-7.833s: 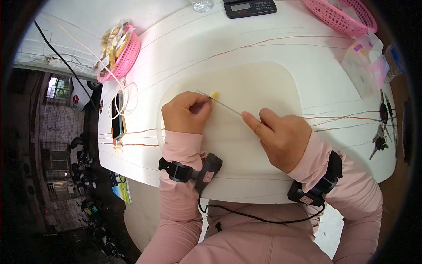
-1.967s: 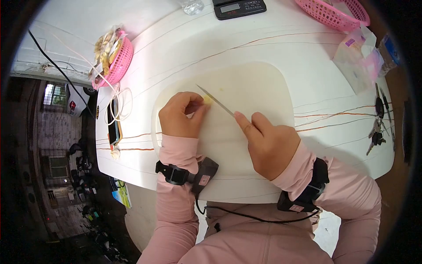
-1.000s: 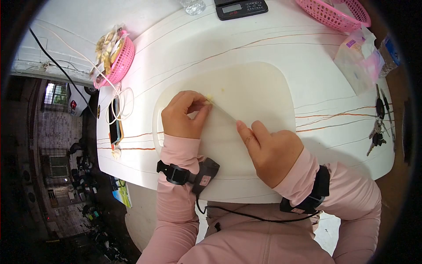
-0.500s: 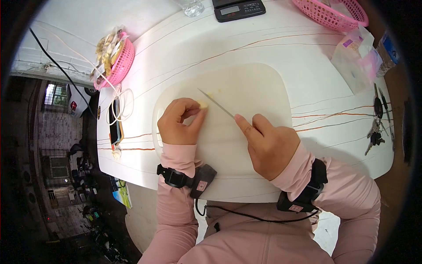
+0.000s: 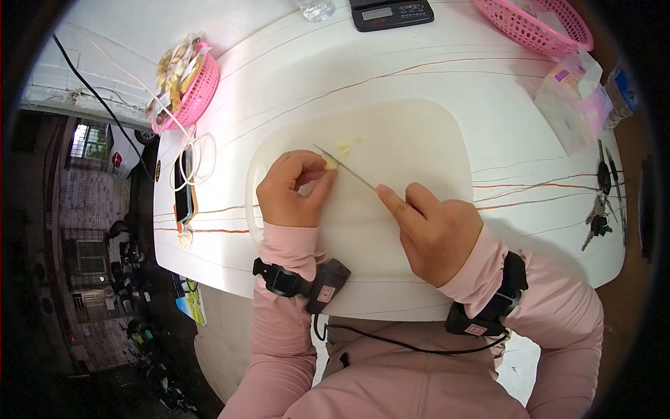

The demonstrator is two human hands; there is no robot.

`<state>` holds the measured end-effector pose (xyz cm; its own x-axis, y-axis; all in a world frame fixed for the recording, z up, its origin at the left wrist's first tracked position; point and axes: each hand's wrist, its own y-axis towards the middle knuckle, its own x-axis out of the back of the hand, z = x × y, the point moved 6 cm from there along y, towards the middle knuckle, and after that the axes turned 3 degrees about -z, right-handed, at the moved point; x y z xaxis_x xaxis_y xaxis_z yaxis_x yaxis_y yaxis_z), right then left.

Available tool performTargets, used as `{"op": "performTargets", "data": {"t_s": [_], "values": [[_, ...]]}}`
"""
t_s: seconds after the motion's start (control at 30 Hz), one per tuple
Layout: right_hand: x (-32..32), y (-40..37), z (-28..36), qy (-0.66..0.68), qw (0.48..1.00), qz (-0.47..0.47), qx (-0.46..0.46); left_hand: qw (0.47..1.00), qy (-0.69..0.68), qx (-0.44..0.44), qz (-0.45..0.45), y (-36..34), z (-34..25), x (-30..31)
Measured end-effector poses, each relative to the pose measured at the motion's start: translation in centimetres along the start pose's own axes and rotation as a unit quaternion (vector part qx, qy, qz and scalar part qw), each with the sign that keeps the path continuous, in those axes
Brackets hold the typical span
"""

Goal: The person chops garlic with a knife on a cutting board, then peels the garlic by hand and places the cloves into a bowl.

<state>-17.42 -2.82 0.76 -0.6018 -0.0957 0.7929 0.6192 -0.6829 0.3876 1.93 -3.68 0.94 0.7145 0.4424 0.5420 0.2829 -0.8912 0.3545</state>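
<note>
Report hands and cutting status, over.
Left hand pinching yellow piece on cutting board. Right hand gripping knife, blade at piece. Cut bits beyond blade.

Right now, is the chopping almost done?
Partly. A few cut bits lie on the cutting board. The left hand pinches a small yellow piece while the right hand sets the knife against it. That piece is left to slice; nothing else uncut shows on the board.

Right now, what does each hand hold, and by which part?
The right hand grips the thin metal knife at its handle end, forefinger on the spine. The left hand pinches a small pale yellow piece.
</note>
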Motion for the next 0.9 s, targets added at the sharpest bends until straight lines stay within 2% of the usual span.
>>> {"op": "performTargets", "data": {"t_s": [0.07, 0.47, 0.77, 0.9], "values": [[-0.04, -0.01, -0.02, -0.009, 1.000, 0.008, -0.001, 0.999, 0.011, 0.037, 0.035, -0.08, 0.32, -0.18], [0.03, 0.02, -0.01, -0.005, 1.000, 0.009, -0.003, 1.000, 0.000, -0.008, 0.017, 0.13, -0.54, -0.19], [0.40, 0.10, -0.49, 0.037, 0.998, -0.031, -0.028, 1.000, 0.003, -0.003, 0.022, 0.28, -0.41, -0.26], [0.45, 0.16, -0.38, 0.026, 0.999, -0.008, -0.017, 1.000, -0.007, -0.002, 0.019, 0.28, -0.05, -0.26]]}}
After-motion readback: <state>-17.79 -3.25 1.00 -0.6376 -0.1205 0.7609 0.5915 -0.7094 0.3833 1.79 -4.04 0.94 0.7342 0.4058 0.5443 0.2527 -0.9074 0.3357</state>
